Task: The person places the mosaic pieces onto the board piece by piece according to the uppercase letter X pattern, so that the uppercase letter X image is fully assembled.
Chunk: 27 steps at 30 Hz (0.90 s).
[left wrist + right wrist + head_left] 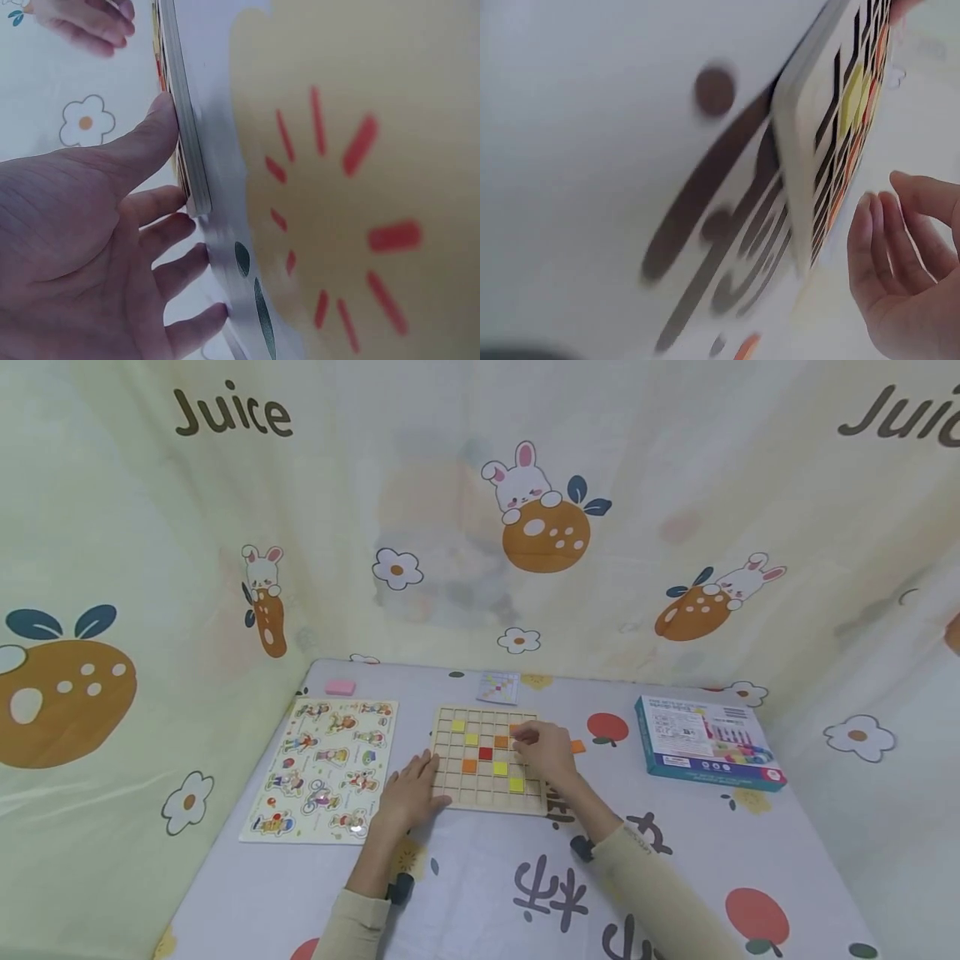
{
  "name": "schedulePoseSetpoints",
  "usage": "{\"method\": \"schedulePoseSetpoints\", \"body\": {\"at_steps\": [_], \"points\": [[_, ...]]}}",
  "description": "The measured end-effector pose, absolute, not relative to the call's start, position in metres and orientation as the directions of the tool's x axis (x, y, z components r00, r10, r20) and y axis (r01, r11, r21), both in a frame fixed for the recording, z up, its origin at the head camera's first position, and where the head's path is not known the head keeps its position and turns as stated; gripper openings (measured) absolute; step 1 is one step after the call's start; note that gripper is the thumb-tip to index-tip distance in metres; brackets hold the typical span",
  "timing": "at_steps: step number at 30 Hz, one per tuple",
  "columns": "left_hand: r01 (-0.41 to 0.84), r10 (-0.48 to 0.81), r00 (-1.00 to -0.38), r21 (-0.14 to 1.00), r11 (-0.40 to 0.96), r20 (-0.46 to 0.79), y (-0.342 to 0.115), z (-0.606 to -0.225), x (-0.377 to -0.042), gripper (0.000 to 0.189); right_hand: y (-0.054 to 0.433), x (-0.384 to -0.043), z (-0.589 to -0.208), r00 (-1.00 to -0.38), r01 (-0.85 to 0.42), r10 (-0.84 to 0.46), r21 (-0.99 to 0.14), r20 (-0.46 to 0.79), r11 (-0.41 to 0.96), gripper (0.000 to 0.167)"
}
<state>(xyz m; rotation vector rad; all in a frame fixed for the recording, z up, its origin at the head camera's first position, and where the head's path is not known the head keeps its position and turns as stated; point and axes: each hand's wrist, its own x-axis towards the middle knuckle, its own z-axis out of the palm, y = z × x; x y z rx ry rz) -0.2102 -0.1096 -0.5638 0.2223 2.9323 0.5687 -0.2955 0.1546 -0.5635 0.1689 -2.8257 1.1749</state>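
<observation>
A square wooden grid board (491,800) lies flat on the table, with red (486,753), yellow (458,726) and orange (468,767) square tiles in some cells. The left hand (408,797) rests against its left side, thumb at the near left corner; the left wrist view shows the thumb and fingers touching the board's edge (191,150). Over the board's right part hovers the right hand (546,750), fingers bent, thumb near the fingertips. Nothing shows between them in the right wrist view. An orange tile (514,728) shows beside its fingertips; another orange piece (577,747) lies right of the board, partly behind the hand.
A picture puzzle board (258,827) lies to the left, with a pink block (340,687) behind it. A small pattern card (498,687) lies beyond the grid board. At the right is a printed box (708,743). A patterned curtain (450,510) hangs behind the table.
</observation>
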Motion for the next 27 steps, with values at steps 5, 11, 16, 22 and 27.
{"method": "schedulePoseSetpoints", "body": {"at_steps": [5,11,16,22,27], "points": [[0.125,0.179,-0.977,0.370,0.921,-0.115,-0.109,-0.566,-0.210,0.083,0.183,-0.300,-0.564,-0.994,-0.073,-0.002,-0.652,0.109,0.755,0.022],[0.120,0.176,-0.978,0.378,0.918,-0.116,-0.108,-0.563,-0.209,0.082,0.215,-0.307,-0.565,-0.995,0.049,0.090,-0.605,0.038,0.794,0.031],[0.117,0.176,-0.976,0.374,0.920,-0.126,-0.109,-0.563,-0.208,0.082,0.237,-0.310,-0.577,-0.994,0.095,0.108,-0.556,-0.009,0.826,0.038],[0.121,0.178,-0.977,0.382,0.916,-0.118,-0.109,-0.565,-0.207,0.082,0.243,-0.306,-0.580,-0.996,0.079,0.091,-0.565,-0.007,0.821,0.033],[0.121,0.176,-0.978,0.380,0.917,-0.114,-0.109,-0.564,-0.208,0.081,0.242,-0.304,-0.576,-0.995,0.084,0.101,-0.577,-0.002,0.812,0.030]]}}
